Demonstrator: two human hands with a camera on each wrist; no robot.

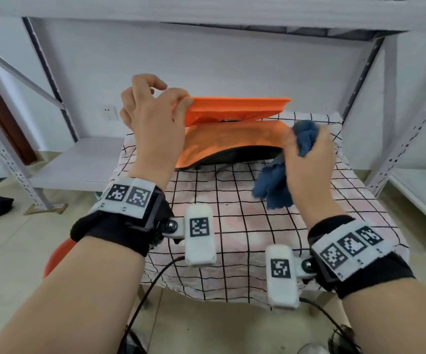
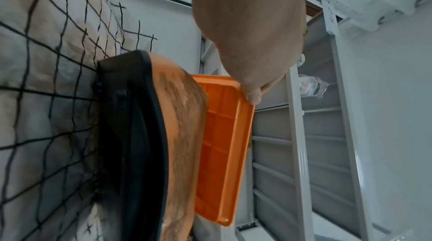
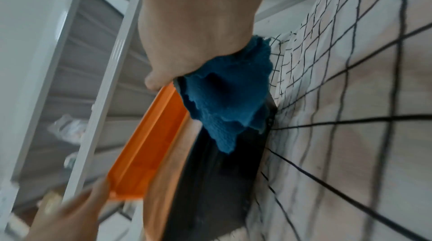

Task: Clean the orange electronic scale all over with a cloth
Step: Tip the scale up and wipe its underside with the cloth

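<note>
The orange scale body [image 1: 232,139] with its black base sits at the far side of the checked tablecloth [image 1: 232,221]; its top looks smeared and dusty [image 2: 180,134]. My left hand [image 1: 155,116] pinches the left corner of the orange weighing tray [image 1: 237,106] and holds it lifted and tilted above the body; its ribbed underside shows in the left wrist view [image 2: 224,143]. My right hand [image 1: 306,154] grips a bunched blue cloth [image 1: 306,136] at the scale's right end, with the cloth's tail hanging down [image 3: 224,101].
Grey metal shelving [image 1: 375,85] rises behind and on both sides of the small table, with a low shelf board [image 1: 79,162] on the left. A red stool [image 1: 58,254] is below my left forearm. Cables [image 1: 150,284] hang at the table's near edge.
</note>
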